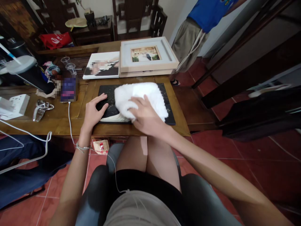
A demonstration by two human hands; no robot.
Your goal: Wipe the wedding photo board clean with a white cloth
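Note:
A dark rectangular panel (108, 91) lies flat near the front edge of the wooden table, with a pale patch along its lower left part. My right hand (146, 114) grips a fluffy white cloth (143, 91) that is bunched at its left and spread over much of the panel. My left hand (95, 110) rests at the panel's left edge, thumb and fingers apart, holding nothing. What lies under the cloth is hidden.
Behind the panel lie a framed picture (169, 59) and a flat photo print (105, 58). To the left are a phone (68, 89) on a white cable, a clear hair claw (41, 110), a power strip (20, 105) and a lidded cup (21, 64). A person (190, 37) stands beyond the table's right end.

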